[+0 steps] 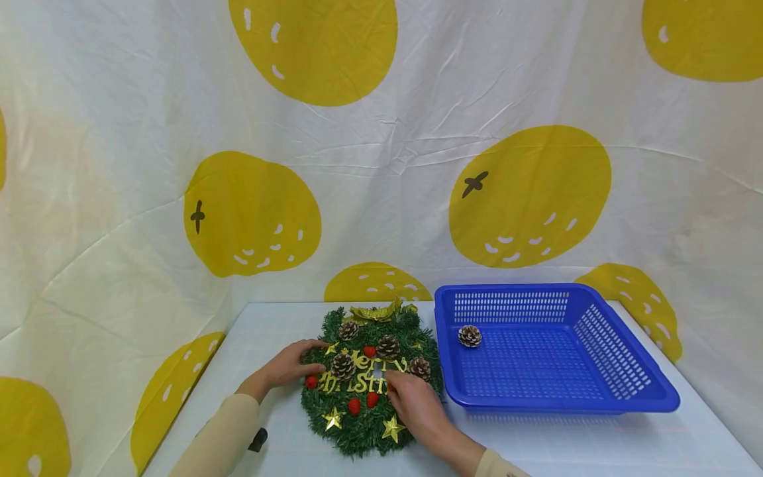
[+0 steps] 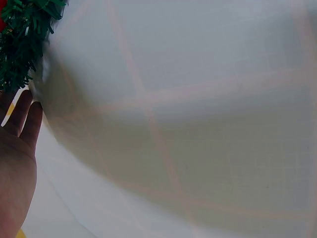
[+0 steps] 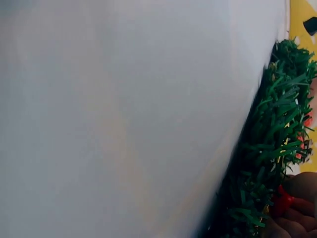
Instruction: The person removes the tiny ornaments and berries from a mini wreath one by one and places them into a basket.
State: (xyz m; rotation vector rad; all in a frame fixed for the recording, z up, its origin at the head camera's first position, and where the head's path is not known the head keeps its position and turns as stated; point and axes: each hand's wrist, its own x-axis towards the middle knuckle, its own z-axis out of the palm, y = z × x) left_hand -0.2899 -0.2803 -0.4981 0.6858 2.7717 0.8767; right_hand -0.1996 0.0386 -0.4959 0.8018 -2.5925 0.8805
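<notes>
Head view: reaches in from both sides to a green wreath (image 1: 352,434), flat on a pale table (image 1: 283,440) just left of a blue basket (image 1: 524,368); lays left hand (image 1: 292,363) on its left side, thumb and fingers parted; angles right hand (image 1: 418,405) in from the lower right, back upward. Left wrist view: stretches straight, slightly spread fingers to the wreath's leafy edge. Right wrist view: pinches a red ornament (image 3: 282,201) between thumb and curled fingers.
</notes>
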